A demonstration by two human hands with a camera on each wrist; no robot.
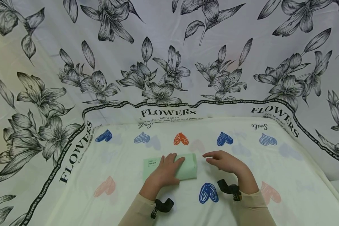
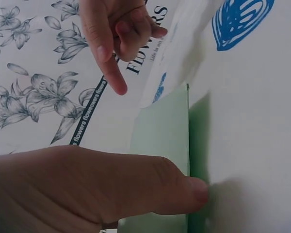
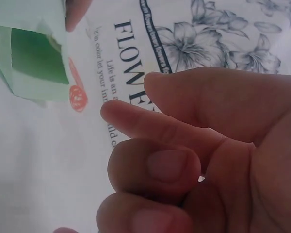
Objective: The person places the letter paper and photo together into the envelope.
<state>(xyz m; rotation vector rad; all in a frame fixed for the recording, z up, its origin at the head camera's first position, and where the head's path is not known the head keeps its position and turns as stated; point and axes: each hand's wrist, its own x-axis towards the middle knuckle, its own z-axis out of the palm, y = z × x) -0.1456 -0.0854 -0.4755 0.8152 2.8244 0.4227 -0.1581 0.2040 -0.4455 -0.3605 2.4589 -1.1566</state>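
Note:
A pale green paper envelope (image 1: pixel 187 171) lies across the sheet in the head view, with a small printed box near its left end. My left hand (image 1: pixel 165 171) holds it from above, fingers over the top toward the far edge and thumb (image 2: pixel 179 191) across the near edge. At its right end the mouth gapes, and the right wrist view shows the darker green inside (image 3: pixel 39 56). My right hand (image 1: pixel 224 161) hovers just right of that mouth, apart from it. Its index finger and thumb reach forward, the other fingers are loosely bent, and nothing is between them.
A white sheet (image 1: pixel 124 197) printed with blue, red and pink hearts covers the surface. Behind and at the sides hangs a cloth (image 1: pixel 169 31) with black lily drawings and lettering. Black wrist cameras (image 1: pixel 164 205) sit at both cuffs.

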